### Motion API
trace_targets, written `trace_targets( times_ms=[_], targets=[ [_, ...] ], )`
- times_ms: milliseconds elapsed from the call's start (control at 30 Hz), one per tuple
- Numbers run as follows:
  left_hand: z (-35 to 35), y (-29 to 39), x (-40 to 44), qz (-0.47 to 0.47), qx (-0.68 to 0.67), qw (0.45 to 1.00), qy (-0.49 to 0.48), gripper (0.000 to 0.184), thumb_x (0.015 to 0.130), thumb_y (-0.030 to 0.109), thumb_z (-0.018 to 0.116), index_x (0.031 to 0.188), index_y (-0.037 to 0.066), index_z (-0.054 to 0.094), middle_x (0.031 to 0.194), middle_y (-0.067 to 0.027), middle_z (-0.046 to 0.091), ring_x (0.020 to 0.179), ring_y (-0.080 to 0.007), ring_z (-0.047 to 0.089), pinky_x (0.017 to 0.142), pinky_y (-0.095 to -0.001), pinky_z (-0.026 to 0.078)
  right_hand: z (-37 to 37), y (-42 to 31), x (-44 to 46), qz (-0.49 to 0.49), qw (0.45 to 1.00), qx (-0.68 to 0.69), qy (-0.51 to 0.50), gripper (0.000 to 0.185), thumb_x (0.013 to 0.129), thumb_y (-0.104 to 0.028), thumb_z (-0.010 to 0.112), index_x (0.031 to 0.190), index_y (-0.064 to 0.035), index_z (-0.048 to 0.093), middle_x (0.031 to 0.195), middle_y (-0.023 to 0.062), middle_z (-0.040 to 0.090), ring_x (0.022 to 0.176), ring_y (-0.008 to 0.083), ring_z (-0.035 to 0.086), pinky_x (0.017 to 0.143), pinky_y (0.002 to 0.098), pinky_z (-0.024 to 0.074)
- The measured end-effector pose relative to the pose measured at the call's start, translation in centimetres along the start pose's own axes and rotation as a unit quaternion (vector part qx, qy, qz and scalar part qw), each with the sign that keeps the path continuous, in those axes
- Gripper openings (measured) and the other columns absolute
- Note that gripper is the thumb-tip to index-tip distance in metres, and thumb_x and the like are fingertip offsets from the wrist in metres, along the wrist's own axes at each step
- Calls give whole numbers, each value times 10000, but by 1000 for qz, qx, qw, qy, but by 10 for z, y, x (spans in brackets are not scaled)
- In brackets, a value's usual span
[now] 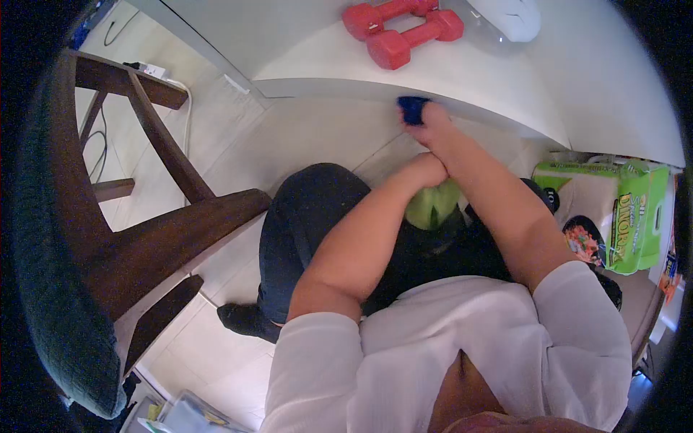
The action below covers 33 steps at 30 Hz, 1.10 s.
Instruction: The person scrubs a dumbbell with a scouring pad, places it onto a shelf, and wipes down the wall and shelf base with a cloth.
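My right hand (434, 124) reaches forward to the front edge of the low white shelf, its fingers closed around a dark blue pad or cloth (413, 110). My left hand (431, 170) is directly behind it, against the right forearm; its fingers are mostly hidden, and I cannot tell what they grip. Just below the left hand, between my legs, is a smooth, rounded green object (433, 209), partly covered by the hand and forearm. I cannot make out its kind.
Two red dumbbells (404, 32) lie on the white shelf (317, 54), near a white-and-clear object (509, 18). A dark wooden chair (166, 231) stands on the left. To the right is a green printed package (639, 216). My crossed legs rest on the tiled floor (231, 137).
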<state>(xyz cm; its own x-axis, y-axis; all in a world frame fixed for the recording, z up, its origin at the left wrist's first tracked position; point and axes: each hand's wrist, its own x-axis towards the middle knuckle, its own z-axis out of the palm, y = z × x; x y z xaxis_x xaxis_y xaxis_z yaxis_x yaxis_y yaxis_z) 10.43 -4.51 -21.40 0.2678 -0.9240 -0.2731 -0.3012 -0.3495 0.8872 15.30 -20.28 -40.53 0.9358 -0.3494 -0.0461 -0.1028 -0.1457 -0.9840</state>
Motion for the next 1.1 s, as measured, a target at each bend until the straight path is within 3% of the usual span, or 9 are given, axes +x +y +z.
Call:
trace_targets(
  times_ms=[167,233,400,500,600,667,733,933,1100],
  targets=[
    [-14,-5,-5,-29,-13,998,59,337,747,240,443,1019,72,552,1039,-174,533,933,-328,520,785,-387,407,59,-166,-11,108,962,144,-207,261,849,-90,288,1028,6,453,901,160,534,751,275,548,600,378,486],
    [0,-27,8,-5,-18,997,76,327,736,235,448,994,68,559,1020,-175,542,922,-327,526,778,-388,410,65,-234,-24,412,808,421,-32,278,853,-103,287,1050,18,442,931,168,532,768,279,551,608,376,486],
    [-30,16,-14,-161,-65,983,63,297,709,213,446,930,56,569,973,-185,557,910,-313,537,765,-384,418,-48,-204,-65,343,763,548,-9,333,832,-199,382,1079,20,426,941,190,529,760,262,535,657,363,473],
    [-36,25,-13,-165,-102,977,84,288,702,200,443,917,53,568,967,-192,556,911,-307,537,771,-381,416,-116,-215,-91,316,759,525,220,297,830,-176,391,1049,20,435,904,160,540,715,242,530,601,331,475],
    [-38,34,-20,-154,-54,984,68,301,703,208,449,934,58,568,975,-186,557,915,-307,536,781,-382,413,-121,-204,-90,257,800,482,247,246,832,-174,384,1002,-7,444,839,141,528,694,224,530,574,312,477],
    [-30,30,-16,-150,-21,987,53,316,707,224,455,953,61,568,985,-180,556,921,-311,533,787,-384,411,-109,-148,-70,155,976,3,152,182,808,-138,417,946,-27,460,801,121,515,688,210,527,574,306,477],
    [-5,1,2,-148,-5,988,44,333,712,242,461,971,61,566,998,-176,553,929,-317,529,793,-385,409,-87,-134,-64,70,970,-222,66,145,774,-94,455,909,-46,478,776,101,513,695,200,523,584,306,473],
    [-11,-15,-2,-105,-18,993,46,383,744,297,429,1014,47,535,1029,-190,535,957,-335,509,807,-390,393,14,-103,-29,-140,984,-70,-80,148,805,-132,452,914,-36,483,840,108,540,710,221,529,577,354,467],
    [-39,23,-23,-164,-26,980,107,342,743,254,444,961,7,533,930,-182,569,878,-310,537,761,-355,404,-96,-118,-74,77,982,110,129,146,796,-124,443,911,-43,483,827,114,532,691,217,537,512,341,473]
  ],
)
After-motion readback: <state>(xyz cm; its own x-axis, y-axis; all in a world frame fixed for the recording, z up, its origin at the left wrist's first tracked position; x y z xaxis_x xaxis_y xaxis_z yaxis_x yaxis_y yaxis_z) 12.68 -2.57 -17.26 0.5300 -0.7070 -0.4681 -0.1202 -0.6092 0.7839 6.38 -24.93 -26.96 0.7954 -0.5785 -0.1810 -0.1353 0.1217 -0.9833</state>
